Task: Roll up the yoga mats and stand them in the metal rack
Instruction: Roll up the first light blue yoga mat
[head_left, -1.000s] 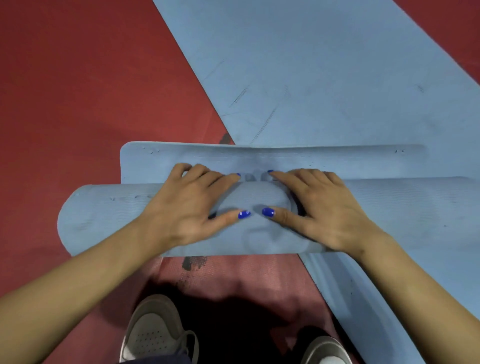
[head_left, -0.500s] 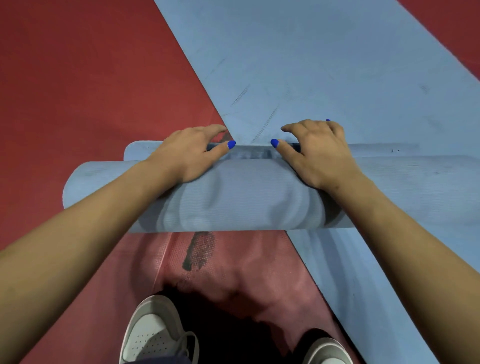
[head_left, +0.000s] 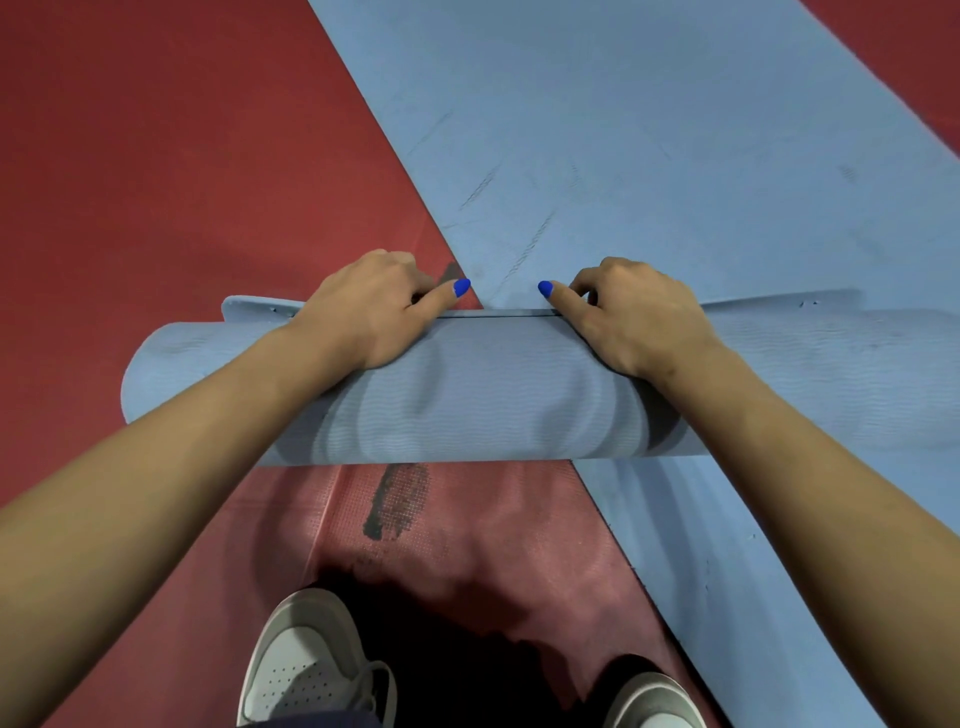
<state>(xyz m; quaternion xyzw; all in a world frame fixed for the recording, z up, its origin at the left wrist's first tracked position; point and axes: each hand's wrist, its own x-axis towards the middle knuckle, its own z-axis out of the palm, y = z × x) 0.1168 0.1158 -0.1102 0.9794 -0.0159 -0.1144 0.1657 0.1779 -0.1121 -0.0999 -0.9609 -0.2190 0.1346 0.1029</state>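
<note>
A light blue yoga mat (head_left: 483, 395) lies rolled into a thick tube across the red floor in front of me. Its loose end sticks out flat on the far side as a thin flap (head_left: 249, 306). My left hand (head_left: 369, 312) sits on top of the roll left of centre, fingers curled over the far edge, thumb pointing inward. My right hand (head_left: 639, 317) mirrors it right of centre. Both palms dent the roll. The right end of the roll runs out of view.
A second blue mat (head_left: 649, 156) lies flat and diagonal under the roll, from the far centre to the near right. Red floor (head_left: 156, 156) with a dark scuff (head_left: 397, 499) surrounds it. My two grey-white shoes (head_left: 311, 665) (head_left: 654, 701) stand just behind the roll.
The roll has turned away from me and taken up most of the flat flap. Both hands slid from the near top of the roll to its far edge and spread apart.
</note>
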